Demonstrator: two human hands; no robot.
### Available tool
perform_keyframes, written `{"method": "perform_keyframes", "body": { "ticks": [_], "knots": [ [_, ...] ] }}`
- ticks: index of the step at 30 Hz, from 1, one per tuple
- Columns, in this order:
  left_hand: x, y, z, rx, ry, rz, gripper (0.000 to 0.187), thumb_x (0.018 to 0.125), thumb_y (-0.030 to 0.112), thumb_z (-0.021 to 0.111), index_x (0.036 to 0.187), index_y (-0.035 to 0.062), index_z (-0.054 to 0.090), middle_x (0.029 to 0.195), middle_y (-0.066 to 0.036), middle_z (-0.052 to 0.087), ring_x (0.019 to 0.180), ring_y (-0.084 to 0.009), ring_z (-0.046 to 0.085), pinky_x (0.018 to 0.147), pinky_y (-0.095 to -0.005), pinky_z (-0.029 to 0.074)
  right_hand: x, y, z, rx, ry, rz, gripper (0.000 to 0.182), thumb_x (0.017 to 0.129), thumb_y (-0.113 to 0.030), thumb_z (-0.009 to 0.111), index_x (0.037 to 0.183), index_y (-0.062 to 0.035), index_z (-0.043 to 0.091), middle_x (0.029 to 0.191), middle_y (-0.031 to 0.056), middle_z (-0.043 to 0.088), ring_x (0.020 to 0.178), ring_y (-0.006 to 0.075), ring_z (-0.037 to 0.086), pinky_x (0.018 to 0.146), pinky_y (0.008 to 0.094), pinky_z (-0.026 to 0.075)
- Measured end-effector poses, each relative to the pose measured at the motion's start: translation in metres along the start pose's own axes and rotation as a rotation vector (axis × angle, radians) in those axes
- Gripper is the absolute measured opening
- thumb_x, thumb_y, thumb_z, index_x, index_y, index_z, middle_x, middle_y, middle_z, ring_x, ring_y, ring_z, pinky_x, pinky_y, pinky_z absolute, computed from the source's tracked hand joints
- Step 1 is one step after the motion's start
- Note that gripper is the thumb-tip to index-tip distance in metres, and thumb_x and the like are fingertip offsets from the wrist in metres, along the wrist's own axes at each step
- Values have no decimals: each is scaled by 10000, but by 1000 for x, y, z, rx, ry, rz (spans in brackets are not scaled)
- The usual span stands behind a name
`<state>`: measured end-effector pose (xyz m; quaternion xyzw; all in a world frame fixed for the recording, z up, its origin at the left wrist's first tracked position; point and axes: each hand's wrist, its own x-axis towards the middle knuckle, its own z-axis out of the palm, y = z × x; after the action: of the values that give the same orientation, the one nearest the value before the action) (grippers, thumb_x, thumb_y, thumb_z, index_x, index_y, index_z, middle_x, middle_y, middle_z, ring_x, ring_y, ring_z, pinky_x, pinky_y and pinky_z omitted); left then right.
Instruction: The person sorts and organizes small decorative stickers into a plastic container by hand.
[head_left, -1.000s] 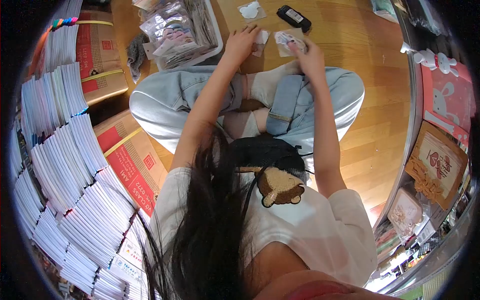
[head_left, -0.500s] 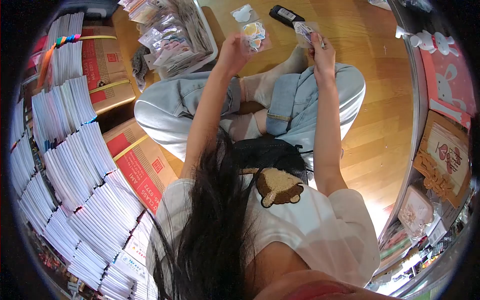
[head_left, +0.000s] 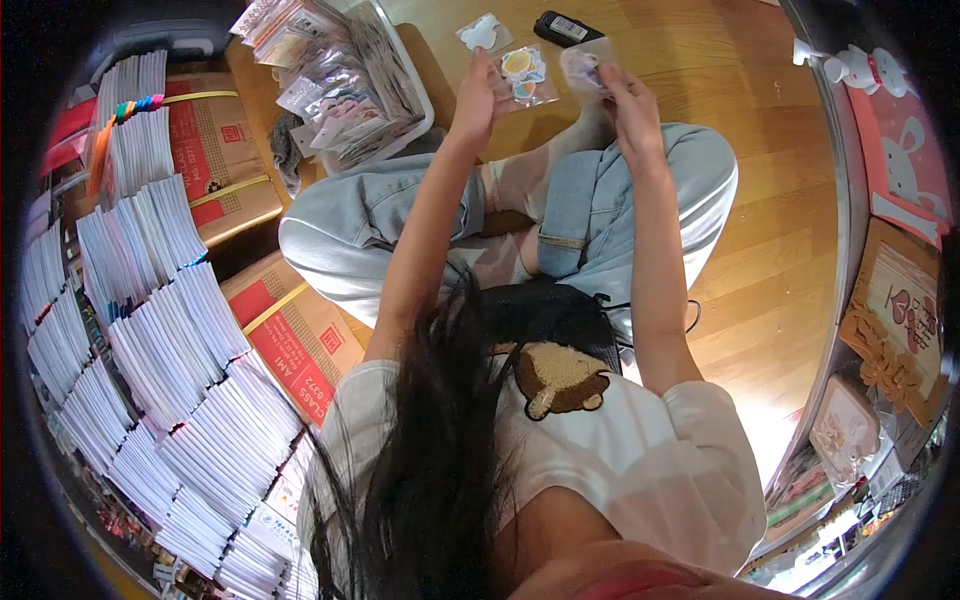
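My left hand is closed on the edge of a clear packet of stickers, with yellow, white and blue shapes inside. Just past those fingertips is another clear packet, showing a white cloud-like shape. In my right hand, a smaller clear packet is pinched; motion blurs its purplish and dark contents. The two held packets are side by side above the floor, in front of my crossed legs. Beyond them lies a black object with a white label.
A white bin full of packaged items stands at the left, beside a grey cloth. Stacked booklets and cardboard boxes line the left side. Rabbit-decorated goods and a brown frame line the right.
Both hands have shifted, bringing the right-hand packet closer to the left-hand one. The right-hand packet has turned and is now blurred. The cloud packet sits slightly lower and more to the left.
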<state>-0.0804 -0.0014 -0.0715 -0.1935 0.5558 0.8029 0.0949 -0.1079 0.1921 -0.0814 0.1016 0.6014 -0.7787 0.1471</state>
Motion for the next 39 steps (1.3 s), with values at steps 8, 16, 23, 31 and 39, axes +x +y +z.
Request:
{"method": "perform_keyframes", "body": {
  "ticks": [8,16,23,31,39],
  "knots": [
    [-3,1,16,-50,-79,119,640,935,479,431,1242,-82,439,1069,-195,599,900,-241,646,841,-319,531,-13,-4,15,42,-152,178,318,885,-309,620,1088,-66,588,972,-1,604,836,76,555,691,217,441],
    [-61,20,-12,136,43,157,352,870,222,624,1116,-26,582,965,-61,633,823,-110,591,724,-246,471,-45,-12,37,4,-453,167,403,932,-273,543,1229,-40,401,1081,81,544,965,172,585,798,325,537],
    [-120,5,-46,89,10,208,374,854,130,649,1163,-35,519,1040,-65,622,903,-115,583,782,-252,472,-66,11,62,-354,-528,70,357,889,-192,622,1151,-78,407,1006,88,590,862,113,584,657,255,498],
    [-149,8,-63,-72,153,254,360,827,87,671,1123,-23,499,1046,-106,608,951,-125,587,805,-247,480,-99,-13,105,-277,-421,134,397,850,-202,672,1159,-14,507,1008,94,634,858,109,593,696,238,483],
    [-147,-5,-82,21,135,312,321,847,141,657,1086,-26,524,981,-96,629,867,-118,596,712,-256,492,-93,0,115,-402,-423,68,306,824,-250,701,999,-18,607,842,27,647,715,69,588,589,211,443]
  ]
}}
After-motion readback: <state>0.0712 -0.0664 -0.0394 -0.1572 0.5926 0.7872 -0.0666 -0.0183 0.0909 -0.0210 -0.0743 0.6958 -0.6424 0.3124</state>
